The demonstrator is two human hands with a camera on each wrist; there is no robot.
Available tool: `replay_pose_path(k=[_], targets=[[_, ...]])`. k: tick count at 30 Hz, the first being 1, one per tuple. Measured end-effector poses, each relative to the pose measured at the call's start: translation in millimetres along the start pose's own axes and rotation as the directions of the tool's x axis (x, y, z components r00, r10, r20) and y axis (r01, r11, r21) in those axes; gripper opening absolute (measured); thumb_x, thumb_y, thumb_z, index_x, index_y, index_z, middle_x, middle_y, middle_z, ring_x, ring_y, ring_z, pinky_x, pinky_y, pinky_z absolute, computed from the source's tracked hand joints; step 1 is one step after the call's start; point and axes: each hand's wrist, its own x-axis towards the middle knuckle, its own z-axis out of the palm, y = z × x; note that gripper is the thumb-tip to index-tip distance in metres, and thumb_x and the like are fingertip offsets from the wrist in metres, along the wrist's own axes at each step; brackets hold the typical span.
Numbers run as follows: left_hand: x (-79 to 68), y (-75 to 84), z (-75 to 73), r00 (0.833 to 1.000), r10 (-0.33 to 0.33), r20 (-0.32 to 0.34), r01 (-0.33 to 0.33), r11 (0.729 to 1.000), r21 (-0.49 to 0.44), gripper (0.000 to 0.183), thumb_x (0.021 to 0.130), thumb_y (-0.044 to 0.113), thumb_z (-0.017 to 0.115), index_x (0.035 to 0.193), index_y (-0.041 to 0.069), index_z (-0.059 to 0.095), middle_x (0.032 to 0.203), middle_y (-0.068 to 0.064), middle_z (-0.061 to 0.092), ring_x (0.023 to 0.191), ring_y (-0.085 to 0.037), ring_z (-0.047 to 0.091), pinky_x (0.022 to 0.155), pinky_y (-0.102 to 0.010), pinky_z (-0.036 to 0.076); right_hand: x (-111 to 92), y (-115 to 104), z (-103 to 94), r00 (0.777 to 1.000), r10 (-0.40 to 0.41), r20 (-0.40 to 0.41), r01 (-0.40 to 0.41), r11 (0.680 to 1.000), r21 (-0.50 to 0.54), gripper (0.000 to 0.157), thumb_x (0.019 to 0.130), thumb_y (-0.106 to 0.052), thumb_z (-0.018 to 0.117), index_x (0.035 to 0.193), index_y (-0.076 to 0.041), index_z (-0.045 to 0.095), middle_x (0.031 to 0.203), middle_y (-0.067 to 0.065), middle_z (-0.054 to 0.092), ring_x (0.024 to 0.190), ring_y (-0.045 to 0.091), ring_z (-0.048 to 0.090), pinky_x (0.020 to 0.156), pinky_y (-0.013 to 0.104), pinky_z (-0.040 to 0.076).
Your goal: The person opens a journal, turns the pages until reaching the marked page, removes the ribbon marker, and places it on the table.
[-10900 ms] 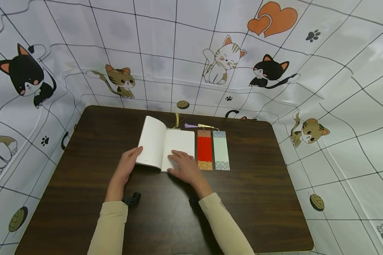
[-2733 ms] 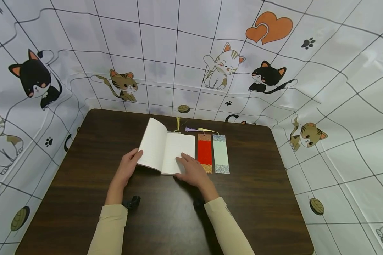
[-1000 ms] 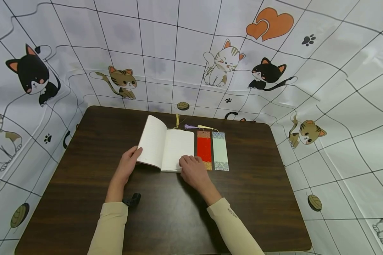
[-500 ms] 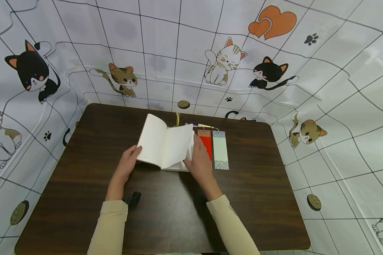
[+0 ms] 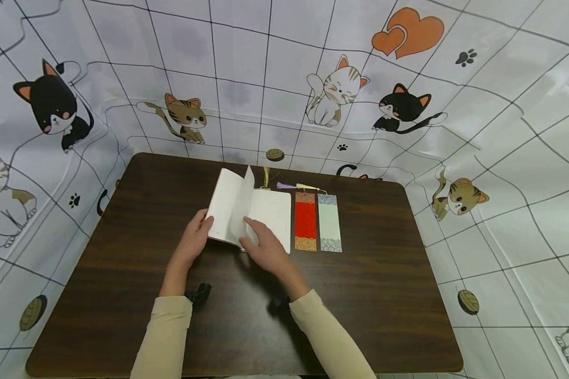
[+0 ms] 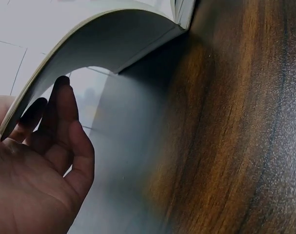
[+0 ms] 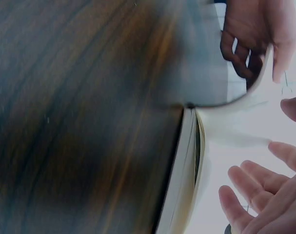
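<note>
An open notebook (image 5: pixel 276 213) with faintly lined white pages lies toward the back of the table. My left hand (image 5: pixel 194 237) grips its raised left side, thumb over the page. In the left wrist view, that hand's fingers (image 6: pixel 82 151) curl beneath the dark cover. A single leaf (image 5: pixel 243 202) stands nearly upright near the spine. Against this leaf is my right hand (image 5: pixel 267 248), its fingers extended. The right wrist view has the right fingers (image 7: pixel 255 183) spread and the thumb apart from them, over the white pages.
Right of the notebook lie a red bookmark (image 5: pixel 305 218) and a pale green bookmark (image 5: pixel 330 221). Behind them are a purple tassel (image 5: pixel 286 186) and a pale yellow tassel (image 5: pixel 309 187). A yellow tassel (image 5: pixel 266 176) pokes out behind the notebook. Cat-print sheeting (image 5: pixel 237 68) surrounds the table (image 5: pixel 384 305).
My right hand has moved from the notebook's right edge left toward the spine, swinging a leaf up and over. The left hand keeps its grip on the left side.
</note>
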Motion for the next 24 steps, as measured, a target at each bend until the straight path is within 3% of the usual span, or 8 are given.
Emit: replay_pose_path(k=[3,7,10,13,18,21,24], targets=[[0.7,0.5,2.0,1.0,-0.012,0.005,0.012,1.0,-0.013,0.063,0.119,0.045,0.028,0.167,0.005,0.03,0.157,-0.028,0.048,0.146,-0.041,0.045,0.121,-0.059,0.035,-0.9,-3.9,5.0,0.998,-0.042,0.035,0.044,0.998,-0.047,0.06,0.109,-0.043,0.062,0.165,-0.027,0.046,0.168,0.003,0.048,0.153,0.025,0.049,0.126,0.048,0.043],[1.5,2.5,5.7,0.998,-0.059,0.006,0.059,0.998,-0.017,0.079,0.116,0.057,0.022,0.172,0.002,0.017,0.177,-0.024,0.023,0.166,-0.039,0.016,0.135,-0.06,0.013,-1.9,-8.2,7.5,0.995,-0.073,0.061,0.079,0.991,-0.11,0.057,0.109,-0.046,0.061,0.164,-0.033,0.047,0.169,0.005,0.046,0.153,0.028,0.049,0.124,0.051,0.045],[2.2,3.8,7.9,0.997,-0.076,0.014,0.076,0.997,-0.007,0.089,0.113,0.067,0.024,0.173,0.004,0.011,0.181,-0.018,0.009,0.169,-0.037,0.003,0.136,-0.06,0.006,-1.5,-10.1,8.3,0.993,-0.091,0.071,0.1,0.984,-0.146,0.056,0.11,-0.046,0.06,0.163,-0.035,0.048,0.17,0.006,0.045,0.153,0.03,0.049,0.123,0.052,0.045],[2.4,4.4,8.7,0.998,-0.053,0.02,0.053,0.999,-0.002,0.087,0.112,0.068,0.033,0.173,0.006,0.021,0.178,-0.019,0.023,0.166,-0.039,0.018,0.134,-0.063,0.017,-0.7,-10.9,9.0,0.991,-0.107,0.085,0.12,0.978,-0.171,0.056,0.11,-0.046,0.06,0.163,-0.035,0.047,0.17,0.007,0.045,0.152,0.03,0.05,0.122,0.053,0.046],[-0.6,4.6,7.4,1.0,-0.014,-0.011,0.015,0.999,0.035,0.074,0.114,0.058,0.043,0.166,0.006,0.04,0.16,-0.024,0.05,0.146,-0.041,0.049,0.121,-0.06,0.039,1.3,-9.3,10.1,0.99,-0.109,0.087,0.122,0.979,-0.163,0.058,0.11,-0.046,0.061,0.163,-0.03,0.048,0.169,0.004,0.046,0.152,0.026,0.051,0.124,0.049,0.045],[-1.5,3.2,5.9,1.0,-0.013,-0.027,0.015,0.998,0.067,0.072,0.115,0.056,0.041,0.165,0.005,0.04,0.158,-0.025,0.053,0.142,-0.039,0.052,0.12,-0.058,0.04,2.7,-5.7,9.2,0.994,-0.09,0.061,0.099,0.983,-0.155,0.059,0.109,-0.045,0.062,0.163,-0.025,0.048,0.167,0.001,0.049,0.15,0.023,0.052,0.124,0.045,0.044],[-2.1,1.5,5.1,1.0,-0.023,-0.021,0.024,0.998,0.057,0.073,0.115,0.055,0.041,0.168,0.005,0.036,0.164,-0.025,0.047,0.151,-0.041,0.045,0.125,-0.061,0.035,4.4,1.3,7.2,0.996,-0.078,0.037,0.084,0.974,-0.212,0.059,0.109,-0.043,0.062,0.162,-0.022,0.049,0.165,0.001,0.053,0.146,0.023,0.056,0.121,0.046,0.048]])
